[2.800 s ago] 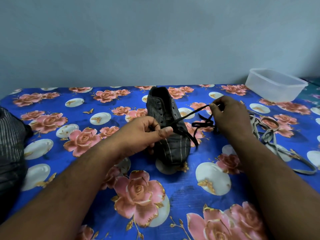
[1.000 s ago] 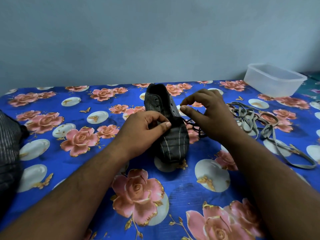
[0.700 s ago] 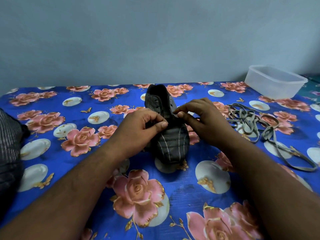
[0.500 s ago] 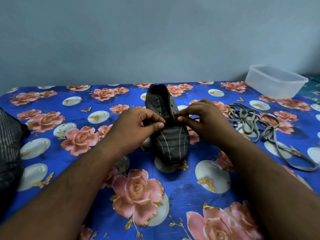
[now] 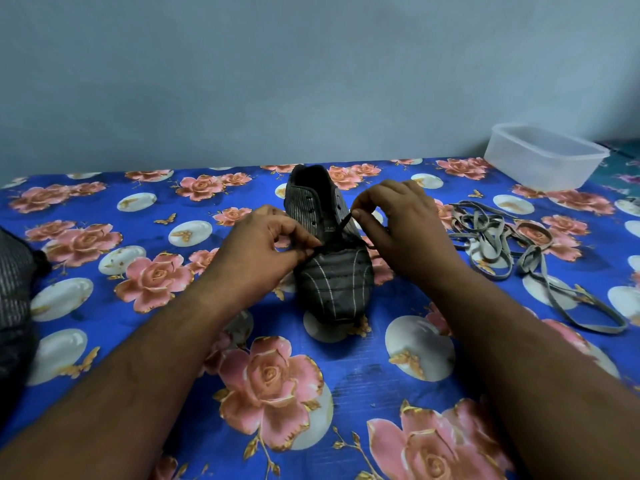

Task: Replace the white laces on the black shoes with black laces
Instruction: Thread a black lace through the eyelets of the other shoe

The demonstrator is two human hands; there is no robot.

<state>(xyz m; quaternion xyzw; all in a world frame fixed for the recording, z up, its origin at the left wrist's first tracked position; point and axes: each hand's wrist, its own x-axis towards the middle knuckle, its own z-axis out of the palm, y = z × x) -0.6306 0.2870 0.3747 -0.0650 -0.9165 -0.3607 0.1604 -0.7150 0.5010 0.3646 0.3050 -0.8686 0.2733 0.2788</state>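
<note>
Legible text: none. Shoe [image 5: 330, 258], centre frame: small light tag on tongue, marks too blurred to read. Tablecloth [image 5: 104, 341]: floral print only, no lettering. Container [image 5: 543, 157], upper right: no label seen.

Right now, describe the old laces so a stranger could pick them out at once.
Start at the clear plastic box in the far right corner of the flowered blue cloth. Just nearer than it, right of the black shoe, lies a loose tangle of old laces. They are flat, pale grey-white loops lying untouched, unlike the thin black lace pinched over the shoe.
</note>
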